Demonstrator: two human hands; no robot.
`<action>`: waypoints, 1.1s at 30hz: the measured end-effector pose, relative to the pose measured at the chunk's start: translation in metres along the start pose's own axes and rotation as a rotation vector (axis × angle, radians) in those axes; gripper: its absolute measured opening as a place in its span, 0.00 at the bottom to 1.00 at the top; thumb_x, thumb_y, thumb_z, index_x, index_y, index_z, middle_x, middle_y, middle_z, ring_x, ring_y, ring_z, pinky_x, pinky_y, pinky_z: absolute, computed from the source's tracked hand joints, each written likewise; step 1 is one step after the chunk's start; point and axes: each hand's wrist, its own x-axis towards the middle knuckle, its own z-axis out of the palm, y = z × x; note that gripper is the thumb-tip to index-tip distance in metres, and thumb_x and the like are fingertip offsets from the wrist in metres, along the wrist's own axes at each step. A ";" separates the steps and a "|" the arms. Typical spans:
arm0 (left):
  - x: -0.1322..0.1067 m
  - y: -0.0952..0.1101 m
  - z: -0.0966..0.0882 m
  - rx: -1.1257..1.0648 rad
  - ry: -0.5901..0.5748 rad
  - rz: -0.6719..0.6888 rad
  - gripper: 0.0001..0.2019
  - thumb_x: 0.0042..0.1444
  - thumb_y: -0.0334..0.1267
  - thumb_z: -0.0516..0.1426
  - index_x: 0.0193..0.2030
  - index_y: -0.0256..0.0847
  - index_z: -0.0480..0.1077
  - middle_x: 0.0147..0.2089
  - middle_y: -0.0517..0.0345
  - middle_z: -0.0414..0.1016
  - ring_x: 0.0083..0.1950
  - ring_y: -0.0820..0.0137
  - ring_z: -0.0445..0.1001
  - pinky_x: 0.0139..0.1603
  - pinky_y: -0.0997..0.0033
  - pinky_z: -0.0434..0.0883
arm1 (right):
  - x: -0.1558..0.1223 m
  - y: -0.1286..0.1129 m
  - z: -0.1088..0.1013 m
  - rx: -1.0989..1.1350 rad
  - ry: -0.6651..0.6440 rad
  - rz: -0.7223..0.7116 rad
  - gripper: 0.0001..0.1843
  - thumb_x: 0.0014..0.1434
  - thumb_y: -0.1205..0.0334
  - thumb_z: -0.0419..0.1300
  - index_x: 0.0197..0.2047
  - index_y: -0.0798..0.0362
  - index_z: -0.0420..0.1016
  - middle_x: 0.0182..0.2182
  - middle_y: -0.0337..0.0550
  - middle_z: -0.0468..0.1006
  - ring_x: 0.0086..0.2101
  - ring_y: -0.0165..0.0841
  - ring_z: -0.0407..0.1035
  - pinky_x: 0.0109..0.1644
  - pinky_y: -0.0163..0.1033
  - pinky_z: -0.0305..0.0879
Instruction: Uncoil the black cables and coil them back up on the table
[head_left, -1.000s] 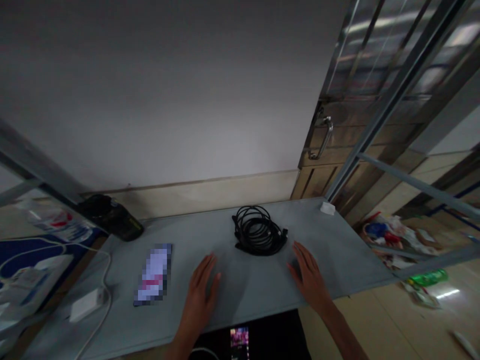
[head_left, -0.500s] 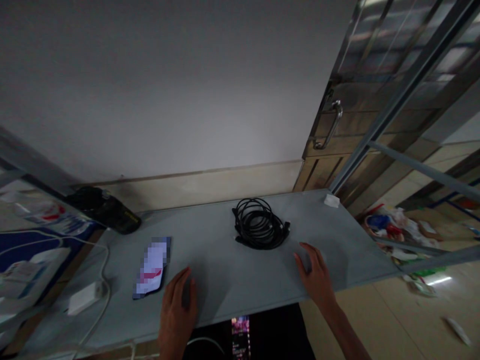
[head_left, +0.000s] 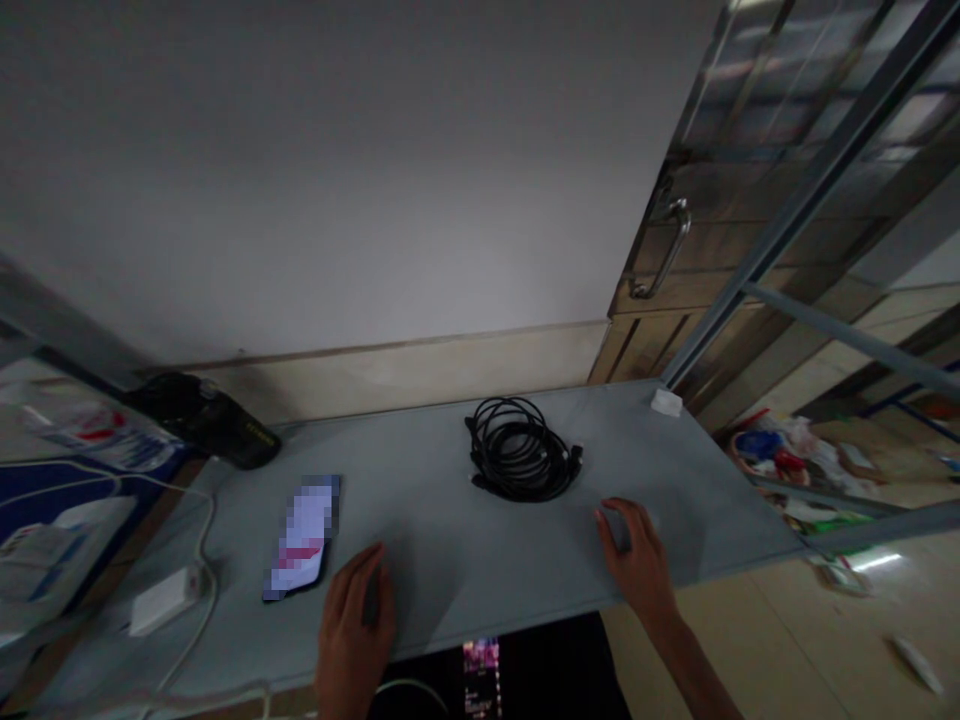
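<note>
A coiled black cable (head_left: 525, 455) lies on the grey tabletop (head_left: 442, 560), with its plug ends sticking out at the sides. My right hand (head_left: 636, 555) rests near the table's front edge, to the right of the coil and apart from it. Its fingers are loosely curved with a gap to the thumb, and nothing is in them. My left hand (head_left: 356, 610) is at the front edge too, fingers curved, thumb apart, holding nothing. Just left of it lies a phone (head_left: 304, 535) with a lit, blurred-out screen.
A white power adapter (head_left: 166, 600) with a white cord is at the left. Behind it lie a black bottle-like object (head_left: 217, 425) and a clear plastic bottle (head_left: 97, 430). A small white block (head_left: 667, 402) sits at the far right corner, beside a metal post (head_left: 750, 270).
My right hand has drawn slightly back toward the front edge, its fingers a little more curled. My left hand has dropped slightly. The cable and phone lie as before.
</note>
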 end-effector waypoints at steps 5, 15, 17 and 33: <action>-0.001 -0.002 0.001 0.007 0.008 0.004 0.13 0.77 0.32 0.59 0.65 0.41 0.75 0.58 0.45 0.82 0.58 0.55 0.84 0.63 0.52 0.81 | -0.001 0.000 0.000 0.004 -0.002 0.022 0.09 0.80 0.51 0.62 0.55 0.47 0.76 0.47 0.46 0.83 0.48 0.40 0.81 0.54 0.47 0.79; -0.004 -0.002 -0.001 -0.021 0.017 -0.012 0.13 0.77 0.33 0.58 0.64 0.45 0.76 0.56 0.48 0.83 0.56 0.56 0.85 0.61 0.51 0.82 | -0.002 0.003 0.003 0.018 0.012 0.015 0.09 0.80 0.51 0.63 0.52 0.47 0.75 0.44 0.44 0.82 0.45 0.39 0.81 0.52 0.45 0.77; -0.004 -0.002 -0.001 -0.028 0.019 -0.012 0.13 0.77 0.33 0.58 0.64 0.45 0.76 0.56 0.48 0.83 0.55 0.55 0.85 0.60 0.51 0.82 | -0.002 0.004 0.003 0.011 0.004 0.025 0.10 0.80 0.50 0.62 0.52 0.47 0.75 0.44 0.44 0.83 0.45 0.40 0.81 0.51 0.46 0.78; -0.008 -0.002 -0.002 -0.068 0.074 -0.019 0.11 0.77 0.31 0.58 0.61 0.44 0.76 0.54 0.49 0.84 0.54 0.56 0.85 0.59 0.53 0.82 | 0.026 -0.043 0.036 -0.077 -0.149 -0.218 0.31 0.76 0.43 0.65 0.72 0.50 0.69 0.66 0.60 0.76 0.66 0.52 0.72 0.70 0.63 0.73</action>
